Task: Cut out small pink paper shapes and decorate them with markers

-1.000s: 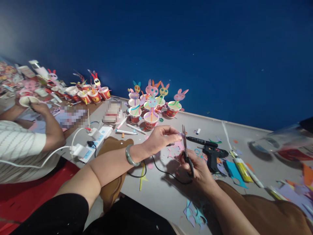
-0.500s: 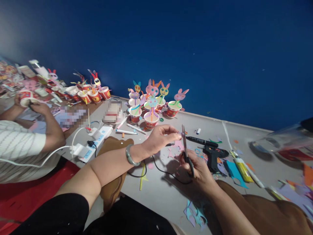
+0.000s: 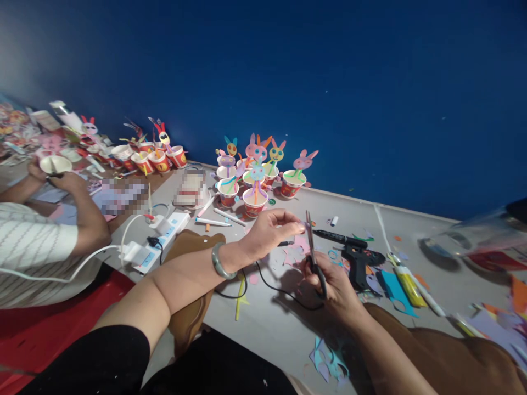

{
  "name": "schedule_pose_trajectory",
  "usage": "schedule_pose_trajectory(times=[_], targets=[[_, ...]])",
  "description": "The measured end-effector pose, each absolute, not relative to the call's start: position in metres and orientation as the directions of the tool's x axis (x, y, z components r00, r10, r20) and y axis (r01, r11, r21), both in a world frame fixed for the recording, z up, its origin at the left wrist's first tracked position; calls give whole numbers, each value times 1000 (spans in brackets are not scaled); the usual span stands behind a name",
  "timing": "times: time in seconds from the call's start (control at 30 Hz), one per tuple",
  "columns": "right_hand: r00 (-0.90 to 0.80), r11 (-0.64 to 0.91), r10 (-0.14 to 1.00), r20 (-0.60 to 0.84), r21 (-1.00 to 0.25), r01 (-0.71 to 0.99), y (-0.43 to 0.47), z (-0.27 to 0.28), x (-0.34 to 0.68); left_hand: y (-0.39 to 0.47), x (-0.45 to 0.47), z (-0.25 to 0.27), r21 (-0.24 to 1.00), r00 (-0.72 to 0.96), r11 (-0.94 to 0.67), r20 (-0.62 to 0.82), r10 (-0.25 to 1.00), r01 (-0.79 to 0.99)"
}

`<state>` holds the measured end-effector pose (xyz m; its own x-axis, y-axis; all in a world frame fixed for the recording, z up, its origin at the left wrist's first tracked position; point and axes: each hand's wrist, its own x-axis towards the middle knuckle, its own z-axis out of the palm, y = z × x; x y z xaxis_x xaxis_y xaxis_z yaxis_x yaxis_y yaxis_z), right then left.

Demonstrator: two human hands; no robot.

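Over the grey table (image 3: 263, 314), left hand (image 3: 267, 237) and right hand (image 3: 332, 281) sit close together. Black glue gun (image 3: 358, 269) lies just beyond the right, which is wrapped round scissors (image 3: 312, 248). Left fingertips pinched on tiny purple scrap (image 3: 306, 225), beside blades; contact unclear.

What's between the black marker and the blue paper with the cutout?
In the head view, the black glue gun and paper scraps lie between the black marker and the blue paper.
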<state>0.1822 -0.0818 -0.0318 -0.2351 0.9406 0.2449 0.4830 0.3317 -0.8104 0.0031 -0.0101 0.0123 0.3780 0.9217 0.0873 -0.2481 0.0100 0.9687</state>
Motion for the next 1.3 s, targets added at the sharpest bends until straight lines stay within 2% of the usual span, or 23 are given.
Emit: schedule_pose_trajectory(times=[0.23, 0.53, 0.83, 1.3], targets=[[-246, 339, 938, 246, -804, 489, -80, -32, 182, -12, 4, 12, 971, 427, 74, 32, 903, -229], [-248, 332, 940, 235, -803, 495, -81, -30, 181, -12, 3, 12, 984, 414, 0, 75, 907, -178], [-245, 334, 939, 241, -808, 486, -81, -32, 183, -13, 3, 15, 985, 405, 36, 36, 914, -170], [-251, 341, 936, 245, -804, 486, -82, -32, 183, -11, 3, 14, 976, 394, 27, 62, 917, -215]])
